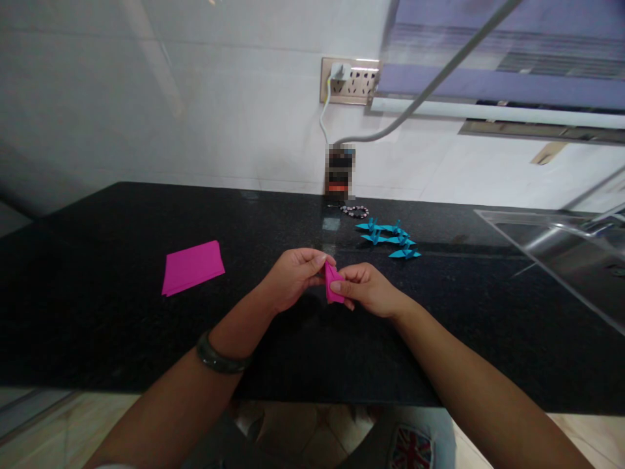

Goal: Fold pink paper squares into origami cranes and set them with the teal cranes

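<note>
Head view: pink paper (331, 275) in both hands (297, 277) (370, 290)

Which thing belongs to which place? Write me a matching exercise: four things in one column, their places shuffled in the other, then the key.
Things
1. Folded pink paper
2. Stack of pink paper sheets
3. Blue origami cranes
4. Dark bangle

Places
A. Around the left forearm
B. On the black countertop, beyond the right hand
C. In the fingers of both hands
D. On the black countertop, left of the left hand

Right pairs: 1-C, 2-D, 3-B, 4-A
</note>
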Tool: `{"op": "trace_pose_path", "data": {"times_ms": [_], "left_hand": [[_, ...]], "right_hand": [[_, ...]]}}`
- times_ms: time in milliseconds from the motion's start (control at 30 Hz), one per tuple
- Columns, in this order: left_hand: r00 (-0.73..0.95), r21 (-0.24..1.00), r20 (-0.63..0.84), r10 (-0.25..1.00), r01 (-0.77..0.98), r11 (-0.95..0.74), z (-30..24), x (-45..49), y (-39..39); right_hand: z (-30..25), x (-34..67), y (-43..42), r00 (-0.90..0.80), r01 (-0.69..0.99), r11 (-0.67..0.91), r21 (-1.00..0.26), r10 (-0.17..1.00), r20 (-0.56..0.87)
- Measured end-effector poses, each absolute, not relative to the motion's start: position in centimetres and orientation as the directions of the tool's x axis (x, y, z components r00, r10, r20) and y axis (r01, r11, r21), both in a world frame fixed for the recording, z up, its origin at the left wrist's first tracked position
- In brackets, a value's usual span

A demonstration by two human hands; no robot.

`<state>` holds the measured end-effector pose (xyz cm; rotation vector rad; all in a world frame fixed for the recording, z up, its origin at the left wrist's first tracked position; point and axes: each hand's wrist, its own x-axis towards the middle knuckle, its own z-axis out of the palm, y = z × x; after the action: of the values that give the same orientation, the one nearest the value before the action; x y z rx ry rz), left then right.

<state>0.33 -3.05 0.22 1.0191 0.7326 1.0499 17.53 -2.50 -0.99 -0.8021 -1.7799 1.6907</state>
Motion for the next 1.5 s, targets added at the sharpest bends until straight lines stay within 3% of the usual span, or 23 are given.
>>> {"op": "trace_pose_path", "data": {"times_ms": [233, 467, 633, 933, 1167, 1500], "left_hand": [[0.32, 0.959, 0.032, 0.947, -0.276, 0.061, 0.0, 0.3, -2.9], [0.338, 0.955, -0.008, 0.941, -0.277, 0.107, 0.1, 0.3, -3.0], [0.237, 0.979, -0.026, 0.971, -0.19, 0.072, -0.1, 0.5, -3.0], [0.1, 0.996, 0.008, 0.995, -0.093, 0.002, -0.2, 1.1, -3.1], [0.105, 0.987, -0.023, 0.994, -0.154, 0.04, -0.5, 1.3, -3.2], [0.106, 1.0, 0.017, 0.994, -0.02, -0.015, -0.5, 1.2, -3.2]], "right_hand": [[-1.0, 17.5, -2.5, -0.659, 0.029, 0.022, -0.999, 0.752, -0.002], [-0.9, 17.4, -2.5, -0.633, 0.071, 0.047, -0.996, 0.774, -0.008], [-0.8, 16.9, -2.7, -0.503, 0.186, 0.141, -0.972, 0.864, 0.029], [-0.6, 16.3, -3.2, -0.473, 0.284, 0.233, -0.93, 0.878, 0.075], [-1.0, 16.0, -3.3, -0.402, 0.348, 0.282, -0.894, 0.906, 0.13], [-0.9, 16.4, -2.8, -0.397, 0.243, 0.219, -0.945, 0.911, 0.109]]}}
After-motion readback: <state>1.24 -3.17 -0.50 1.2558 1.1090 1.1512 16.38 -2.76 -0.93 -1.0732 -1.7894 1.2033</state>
